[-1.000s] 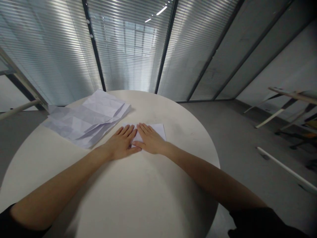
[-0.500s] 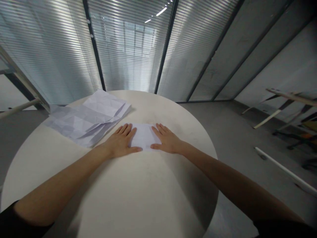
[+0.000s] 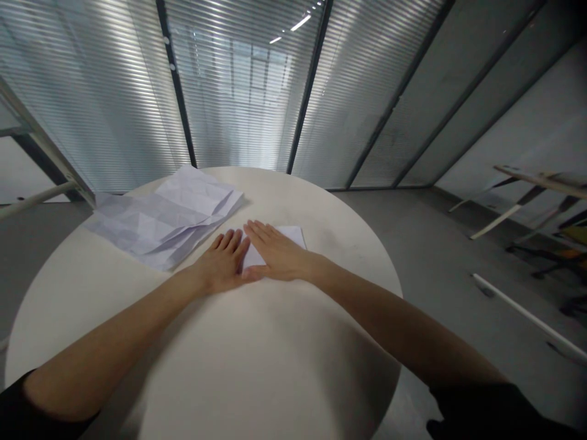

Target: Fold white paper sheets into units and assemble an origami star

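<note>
A small white sheet of paper, perhaps folded, lies flat on the round table, partly covered by both hands. My left hand rests palm down on its left end with the fingers spread. Across the middle of the paper lies my right hand, flat, its fingers stretched out toward the left hand. The two thumbs meet or nearly meet at the paper's near edge. Neither hand grips anything.
Several large creased white sheets are heaped at the table's far left. The round white table stands before a glass wall with blinds. Another table and a white bar are at the right.
My right hand has slid left across the paper from its right end, so that end now shows. My left hand has stayed in place.
</note>
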`<action>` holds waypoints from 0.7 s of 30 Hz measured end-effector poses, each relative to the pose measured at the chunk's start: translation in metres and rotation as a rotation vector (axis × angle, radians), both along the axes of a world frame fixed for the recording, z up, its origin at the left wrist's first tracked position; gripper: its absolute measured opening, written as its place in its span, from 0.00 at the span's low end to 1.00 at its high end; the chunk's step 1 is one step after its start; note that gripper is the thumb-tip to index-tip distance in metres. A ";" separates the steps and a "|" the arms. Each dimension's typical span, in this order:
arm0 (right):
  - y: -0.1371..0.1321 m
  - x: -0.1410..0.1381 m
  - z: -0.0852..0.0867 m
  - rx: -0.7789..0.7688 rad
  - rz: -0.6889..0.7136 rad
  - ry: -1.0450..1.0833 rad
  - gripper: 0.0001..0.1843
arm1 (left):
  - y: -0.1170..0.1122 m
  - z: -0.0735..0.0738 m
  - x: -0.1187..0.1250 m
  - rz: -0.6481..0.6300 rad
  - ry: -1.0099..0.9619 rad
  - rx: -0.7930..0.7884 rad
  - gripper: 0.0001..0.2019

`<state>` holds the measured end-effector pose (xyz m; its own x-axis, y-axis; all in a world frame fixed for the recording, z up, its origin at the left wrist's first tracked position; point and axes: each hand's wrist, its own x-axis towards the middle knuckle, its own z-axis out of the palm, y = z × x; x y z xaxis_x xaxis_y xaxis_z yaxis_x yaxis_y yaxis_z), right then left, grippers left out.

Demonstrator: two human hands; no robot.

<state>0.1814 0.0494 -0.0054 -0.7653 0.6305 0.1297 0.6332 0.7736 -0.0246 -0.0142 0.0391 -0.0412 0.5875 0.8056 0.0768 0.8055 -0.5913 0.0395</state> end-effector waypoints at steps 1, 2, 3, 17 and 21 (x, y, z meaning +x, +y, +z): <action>0.000 -0.003 -0.007 -0.022 0.005 0.004 0.56 | 0.000 -0.001 0.000 -0.004 -0.005 0.016 0.46; 0.000 -0.004 -0.013 -0.048 -0.001 -0.006 0.55 | -0.001 -0.001 0.000 -0.003 -0.011 0.025 0.45; 0.001 -0.001 -0.019 -0.071 -0.024 -0.015 0.52 | -0.001 -0.001 0.000 0.002 -0.015 0.027 0.45; -0.010 0.077 -0.025 -0.054 -0.120 -0.079 0.42 | -0.002 0.004 -0.001 0.035 -0.010 -0.041 0.45; -0.016 0.092 -0.021 -0.077 -0.100 -0.094 0.35 | -0.004 0.005 -0.003 0.038 0.006 -0.050 0.45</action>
